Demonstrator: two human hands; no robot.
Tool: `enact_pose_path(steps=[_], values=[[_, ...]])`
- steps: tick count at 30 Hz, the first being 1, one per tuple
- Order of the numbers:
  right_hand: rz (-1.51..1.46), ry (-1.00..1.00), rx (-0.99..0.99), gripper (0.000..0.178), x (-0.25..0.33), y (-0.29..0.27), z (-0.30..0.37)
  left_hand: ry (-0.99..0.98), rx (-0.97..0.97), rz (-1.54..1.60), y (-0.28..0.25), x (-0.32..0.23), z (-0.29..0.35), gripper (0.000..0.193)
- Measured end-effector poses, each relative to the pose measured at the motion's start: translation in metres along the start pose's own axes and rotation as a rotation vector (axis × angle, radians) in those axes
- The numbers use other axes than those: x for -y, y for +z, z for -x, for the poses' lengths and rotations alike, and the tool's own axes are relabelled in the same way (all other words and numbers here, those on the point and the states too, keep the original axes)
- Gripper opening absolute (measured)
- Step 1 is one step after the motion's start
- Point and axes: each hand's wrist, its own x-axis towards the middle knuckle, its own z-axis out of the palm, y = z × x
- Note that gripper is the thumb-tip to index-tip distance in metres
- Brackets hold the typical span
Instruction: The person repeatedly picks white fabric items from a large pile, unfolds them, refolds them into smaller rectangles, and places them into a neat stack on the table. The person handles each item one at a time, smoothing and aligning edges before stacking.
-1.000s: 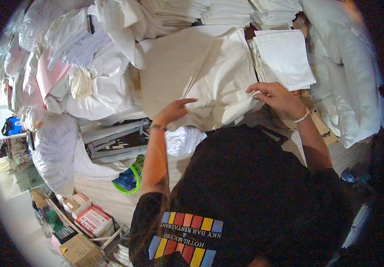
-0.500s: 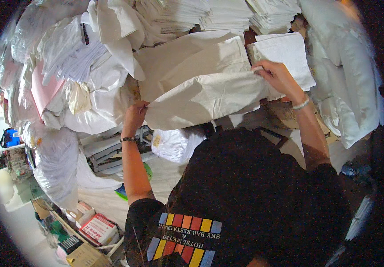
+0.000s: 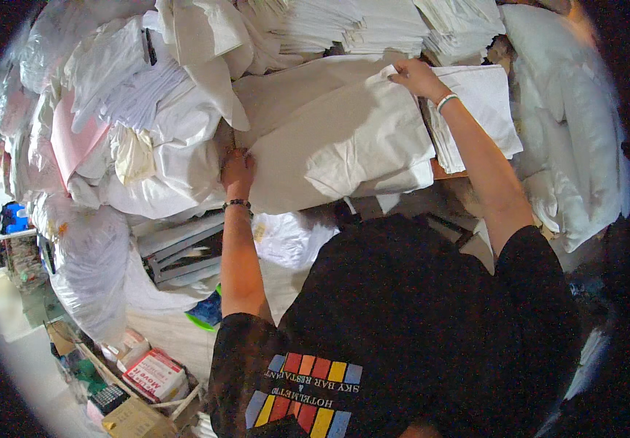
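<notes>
Right hand rose since half a second ago to the white cloth's 1 o'clock corner | its fingers were pinched on that corner | left hand curled at the 9 o'clock edge, hold unclear | cloth lay between both | right forearm slanted toward 11 o'clock, left forearm toward 12
</notes>
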Motion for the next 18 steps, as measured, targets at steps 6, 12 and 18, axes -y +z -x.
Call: enact_pose_path(steps=[6,12,18], values=[[-0.174,0.047,-0.099,0.032,0.025,-0.002,0.021,0.23,0.023,0.022,-0.019,-0.047,-0.013,0.031],[-0.597,-0.038,-0.086,0.014,0.081,-0.035,0.1,0.611,0.07,0.249,-0.04,-0.106,-0.026,0.037],[-0.488,-0.395,-0.127,0.026,0.113,-0.112,0.159,0.839,0.276,0.128,-0.062,-0.151,-0.024,0.046]])
